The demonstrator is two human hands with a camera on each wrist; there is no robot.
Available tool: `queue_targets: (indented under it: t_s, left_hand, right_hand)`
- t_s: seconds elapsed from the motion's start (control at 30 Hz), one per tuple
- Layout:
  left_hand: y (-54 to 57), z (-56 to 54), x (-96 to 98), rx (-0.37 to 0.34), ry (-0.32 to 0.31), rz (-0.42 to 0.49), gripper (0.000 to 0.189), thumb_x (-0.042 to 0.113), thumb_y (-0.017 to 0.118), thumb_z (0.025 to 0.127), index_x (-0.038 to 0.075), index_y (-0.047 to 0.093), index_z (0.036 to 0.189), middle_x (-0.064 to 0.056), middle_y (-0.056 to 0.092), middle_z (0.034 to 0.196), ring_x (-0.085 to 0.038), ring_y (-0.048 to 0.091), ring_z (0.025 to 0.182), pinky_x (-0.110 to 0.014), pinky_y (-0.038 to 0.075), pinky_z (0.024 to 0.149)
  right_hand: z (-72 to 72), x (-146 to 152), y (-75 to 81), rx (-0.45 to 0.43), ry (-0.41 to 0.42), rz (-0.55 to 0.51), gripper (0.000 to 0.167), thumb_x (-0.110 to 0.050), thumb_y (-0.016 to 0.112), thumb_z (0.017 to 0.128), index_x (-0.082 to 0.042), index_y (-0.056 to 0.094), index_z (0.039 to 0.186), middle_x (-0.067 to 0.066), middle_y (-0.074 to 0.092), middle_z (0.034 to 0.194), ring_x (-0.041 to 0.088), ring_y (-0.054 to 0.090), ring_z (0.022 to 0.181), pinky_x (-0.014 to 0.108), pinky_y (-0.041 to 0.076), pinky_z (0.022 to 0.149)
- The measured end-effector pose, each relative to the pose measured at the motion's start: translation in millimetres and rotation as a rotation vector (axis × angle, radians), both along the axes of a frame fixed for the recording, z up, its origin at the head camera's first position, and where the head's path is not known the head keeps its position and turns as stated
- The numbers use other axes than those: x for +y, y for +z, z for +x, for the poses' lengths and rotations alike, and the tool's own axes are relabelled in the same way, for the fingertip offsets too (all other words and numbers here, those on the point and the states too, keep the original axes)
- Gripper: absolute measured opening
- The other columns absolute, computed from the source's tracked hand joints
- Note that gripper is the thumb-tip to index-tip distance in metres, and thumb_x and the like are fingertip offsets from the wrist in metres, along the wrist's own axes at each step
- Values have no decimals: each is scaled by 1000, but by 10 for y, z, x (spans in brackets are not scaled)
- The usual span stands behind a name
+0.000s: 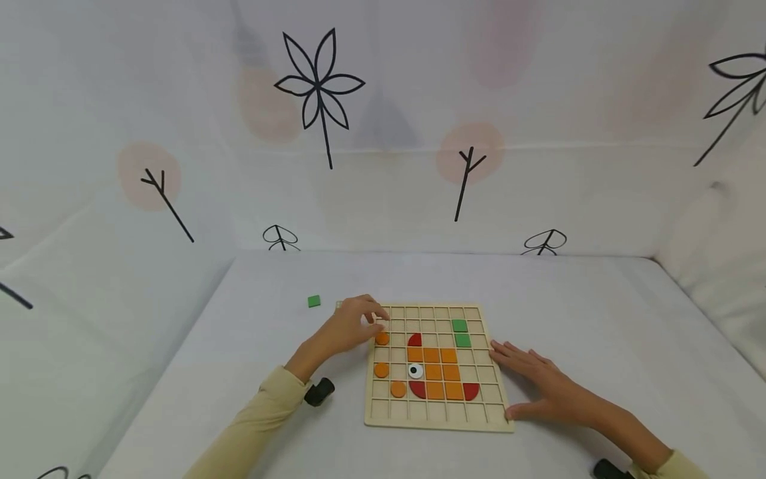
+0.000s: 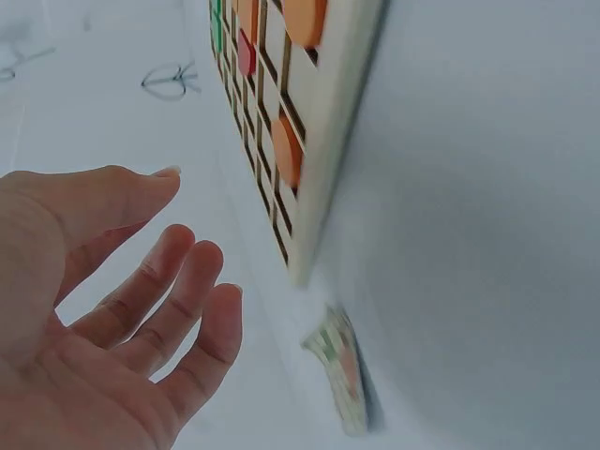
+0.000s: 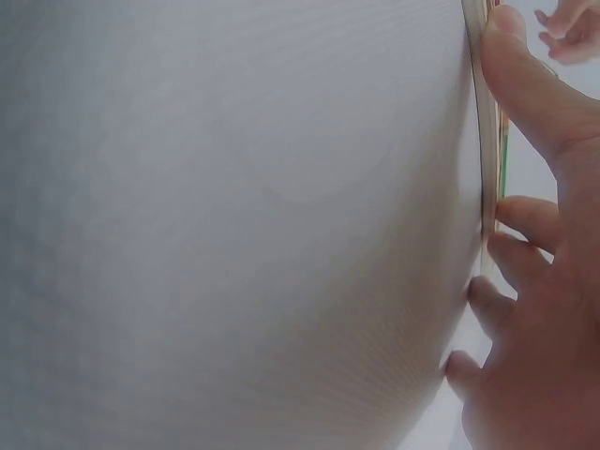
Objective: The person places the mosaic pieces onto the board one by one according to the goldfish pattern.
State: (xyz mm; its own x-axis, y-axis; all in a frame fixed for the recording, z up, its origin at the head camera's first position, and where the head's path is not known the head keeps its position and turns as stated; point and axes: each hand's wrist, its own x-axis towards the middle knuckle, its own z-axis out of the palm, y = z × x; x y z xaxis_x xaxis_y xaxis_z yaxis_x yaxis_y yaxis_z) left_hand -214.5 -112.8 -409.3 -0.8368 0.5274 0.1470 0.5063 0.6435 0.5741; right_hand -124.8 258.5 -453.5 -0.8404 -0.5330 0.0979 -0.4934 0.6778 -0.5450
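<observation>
A wooden grid board (image 1: 395, 412) lies flat on the white table, bearing orange squares (image 1: 434, 372), red quarter-rounds (image 1: 471, 391), green squares (image 1: 462, 340), orange discs (image 1: 382, 370) and an eye disc (image 1: 415, 371). Above the board's far left corner hovers my left hand (image 1: 349, 327), near an orange disc (image 1: 382, 338). Its fingers (image 2: 202, 272) are loosely bent, and thumb and fingers stand apart with nothing visible between them. Along the board's right edge rests my right hand (image 1: 553, 392), fingers spread, its thumb (image 3: 525, 84) touching the rim in the right wrist view.
A loose green square (image 1: 314, 301) lies on the table left of the board. In the left wrist view, a small patterned item (image 2: 339, 370) lies past the board's corner, too blurred to identify. White cloth walls (image 1: 383, 199) with plant drawings stand around the table.
</observation>
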Motion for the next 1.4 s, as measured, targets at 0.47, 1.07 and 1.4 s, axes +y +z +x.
queue_targets:
  t_s: [0.47, 1.07, 1.4]
  left_hand:
    - [-46, -137, -711, 48, 178, 114, 19, 4, 71, 82, 2, 70, 100, -11, 64, 100, -22, 59, 80, -31, 48, 63]
    - [-223, -604, -1154, -193, 433, 12, 34, 9, 74, 79, 5, 65, 112, -16, 55, 115, -31, 54, 95, -40, 47, 78]
    - [-215, -663, -1130, -134, 329, -7, 19, 9, 74, 79, 4, 70, 97, -11, 64, 94, -26, 58, 86, -38, 48, 73]
  right_hand:
    - [12, 17, -7, 38, 13, -2, 88, -56, 71, 72, -15, 41, 144, 9, 35, 149, 17, 19, 141, 6, -5, 101]
    - [20, 30, -21, 28, 13, 6, 88, -56, 70, 73, -14, 41, 144, 9, 33, 150, 20, 20, 141, 6, -5, 102]
    - [18, 35, -26, 7, 9, 7, 89, -56, 71, 72, -15, 39, 145, 7, 32, 151, 22, 20, 141, 7, -6, 102]
